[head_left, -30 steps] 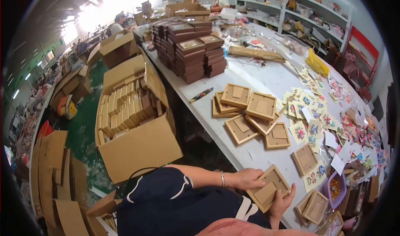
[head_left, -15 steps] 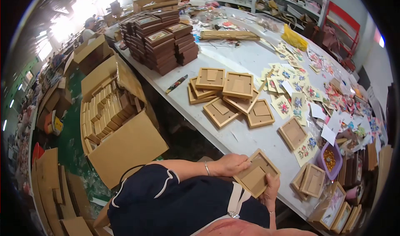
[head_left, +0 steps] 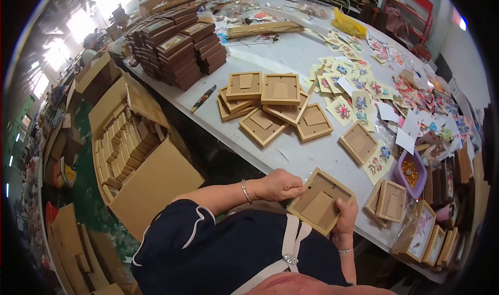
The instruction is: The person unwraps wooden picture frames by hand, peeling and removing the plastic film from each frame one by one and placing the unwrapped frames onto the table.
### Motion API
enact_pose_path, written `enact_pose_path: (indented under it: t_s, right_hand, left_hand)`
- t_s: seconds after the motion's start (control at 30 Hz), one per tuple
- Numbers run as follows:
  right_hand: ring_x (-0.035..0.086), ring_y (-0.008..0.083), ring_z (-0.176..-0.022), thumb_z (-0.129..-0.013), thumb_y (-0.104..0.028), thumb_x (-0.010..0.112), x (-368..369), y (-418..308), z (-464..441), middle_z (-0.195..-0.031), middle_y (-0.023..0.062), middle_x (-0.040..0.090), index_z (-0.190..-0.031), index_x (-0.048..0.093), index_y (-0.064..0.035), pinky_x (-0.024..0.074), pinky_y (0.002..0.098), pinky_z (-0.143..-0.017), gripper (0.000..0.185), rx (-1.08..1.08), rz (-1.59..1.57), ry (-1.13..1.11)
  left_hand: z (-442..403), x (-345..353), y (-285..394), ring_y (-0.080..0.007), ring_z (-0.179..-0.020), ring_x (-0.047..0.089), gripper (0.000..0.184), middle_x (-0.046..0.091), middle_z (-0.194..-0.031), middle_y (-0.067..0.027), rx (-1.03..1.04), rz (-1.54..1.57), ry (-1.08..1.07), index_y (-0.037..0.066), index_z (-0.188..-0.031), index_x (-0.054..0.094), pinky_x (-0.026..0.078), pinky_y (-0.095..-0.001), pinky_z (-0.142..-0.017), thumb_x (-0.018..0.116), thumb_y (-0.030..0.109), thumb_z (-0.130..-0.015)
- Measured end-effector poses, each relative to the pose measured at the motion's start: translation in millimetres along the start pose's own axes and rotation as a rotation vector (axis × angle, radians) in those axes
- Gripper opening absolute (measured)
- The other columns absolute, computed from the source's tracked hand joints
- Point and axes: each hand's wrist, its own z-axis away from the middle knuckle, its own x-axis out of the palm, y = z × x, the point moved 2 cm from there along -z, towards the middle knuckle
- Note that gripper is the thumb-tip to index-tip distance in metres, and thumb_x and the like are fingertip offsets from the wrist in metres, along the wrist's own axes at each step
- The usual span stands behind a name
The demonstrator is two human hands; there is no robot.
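Observation:
A light wooden picture frame [head_left: 318,204] is held back side up over the table's near edge, with a brown backing and stand flap showing. My right hand [head_left: 346,216] grips its right side, thumb on the back. At its upper left edge my left hand [head_left: 283,184] is closed, fingers curled in; what they hold, if anything, is hidden. Beyond lies a pile of similar wooden frames [head_left: 280,91], backs up. A single frame [head_left: 358,143] rests to the right, partly over floral picture cards [head_left: 378,166].
Stacked dark brown frames [head_left: 174,55] stand at the table's far left. An open carton [head_left: 150,186] full of frames sits on the floor at left. A purple basket [head_left: 410,172] of small gold-coloured pieces, two frames [head_left: 391,201] and a pen-like tool [head_left: 203,99] are on the table.
The view has shifted, so the table's things appear further left and higher. The held frame has turned slightly and appears higher. My left hand now sits at its upper left edge, fingers more curled.

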Motion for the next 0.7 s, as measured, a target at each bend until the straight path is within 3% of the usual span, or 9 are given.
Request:
enact_pose_path:
  t_s: [0.13, 0.3, 0.43, 0.5, 0.53, 0.6, 0.67, 0.7]
  right_hand:
    - [0.055, 0.0167, -0.075, -0.076, -0.002, 0.051, -9.2, -10.1, 0.6, -0.093, 0.0118, 0.058, -0.105, 0.049, 0.0016, 0.0458, 0.0257, -0.072, 0.029, -0.051, 0.048, 0.035]
    - [0.056, 0.0170, -0.079, -0.076, -0.003, 0.051, -9.1, -29.2, -2.5, -0.095, 0.0123, 0.058, -0.108, 0.049, 0.0020, 0.0452, 0.0261, -0.075, 0.032, -0.147, 0.038, 0.054]
    - [0.055, 0.0177, -0.085, -0.077, -0.005, 0.051, -15.9, 7.5, -10.9, -0.099, 0.0137, 0.058, -0.112, 0.048, 0.0028, 0.0444, 0.0268, -0.078, 0.036, -0.100, 0.109, 0.035]
    - [0.054, 0.0204, -0.090, -0.077, -0.006, 0.053, -13.0, 17.9, -17.6, -0.103, 0.0140, 0.057, -0.116, 0.046, 0.0026, 0.0433, 0.0286, -0.082, 0.041, -0.124, 0.180, -0.020]
    - [0.054, 0.0225, -0.091, -0.076, -0.008, 0.056, -11.0, 20.2, -22.8, -0.105, 0.0151, 0.056, -0.119, 0.044, 0.0025, 0.0434, 0.0289, -0.082, 0.046, -0.264, 0.316, 0.045]
    - [0.054, 0.0221, -0.090, -0.075, -0.008, 0.058, -9.8, 16.5, -20.8, -0.102, 0.0130, 0.057, -0.117, 0.047, 0.0020, 0.0435, 0.0274, -0.080, 0.045, -0.388, 0.572, 0.137]
    - [0.054, 0.0188, -0.085, -0.078, -0.009, 0.057, 6.0, 2.6, -13.6, -0.098, 0.0105, 0.059, -0.110, 0.053, 0.0028, 0.0430, 0.0252, -0.077, 0.034, -0.412, 0.788, 0.081]
    - [0.054, 0.0193, -0.075, -0.079, -0.007, 0.057, 10.7, -2.3, -12.4, -0.088, 0.0094, 0.058, -0.098, 0.059, 0.0003, 0.0432, 0.0260, -0.069, 0.020, -0.528, 0.833, 0.063]
  left_hand:
    - [-0.5, 2.4, -2.8, -0.0295, -0.054, 0.050, 0.019, 0.056, -0.063, -0.0097, -0.030, -0.214, -0.023, 0.008, -0.073, 0.057, 0.041, -0.0343, -0.053, 0.052, 0.022, -0.084]
    - [0.8, 5.9, 7.0, -0.0234, -0.055, 0.051, 0.015, 0.057, -0.065, -0.0076, -0.032, -0.032, -0.088, 0.006, -0.089, 0.058, 0.041, -0.0305, -0.054, 0.053, 0.018, -0.080]
    - [-8.9, 6.6, 14.6, -0.0111, -0.066, 0.051, 0.034, 0.059, -0.083, -0.0041, -0.278, 0.696, -0.035, 0.004, -0.110, 0.052, 0.042, -0.0219, -0.059, 0.058, 0.012, -0.077]
    - [-6.3, 19.7, 14.0, -0.0096, -0.078, 0.051, 0.046, 0.056, -0.097, -0.0046, -0.260, 0.476, 0.072, 0.004, -0.120, 0.044, 0.043, -0.0202, -0.066, 0.058, 0.010, -0.076]
    - [-6.0, 23.9, 13.3, -0.0096, -0.078, 0.051, 0.046, 0.056, -0.097, -0.0046, -0.262, 0.504, 0.032, 0.004, -0.120, 0.044, 0.043, -0.0202, -0.066, 0.058, 0.010, -0.076]
    - [-4.2, 24.5, -0.1, -0.0107, -0.080, 0.052, 0.044, 0.056, -0.100, -0.0058, -0.355, 0.694, 0.021, 0.003, -0.120, 0.044, 0.045, -0.0208, -0.071, 0.057, 0.008, -0.078]
    - [-3.1, 19.8, 9.3, -0.0113, -0.081, 0.052, 0.045, 0.055, -0.101, -0.0064, -0.355, 0.914, 0.048, 0.003, -0.122, 0.042, 0.045, -0.0220, -0.072, 0.056, 0.006, -0.079]
    - [-1.3, 20.0, 10.2, -0.0129, -0.081, 0.052, 0.040, 0.055, -0.100, -0.0084, -0.409, 1.048, 0.011, -0.001, -0.117, 0.043, 0.045, -0.0234, -0.071, 0.054, 0.003, -0.079]
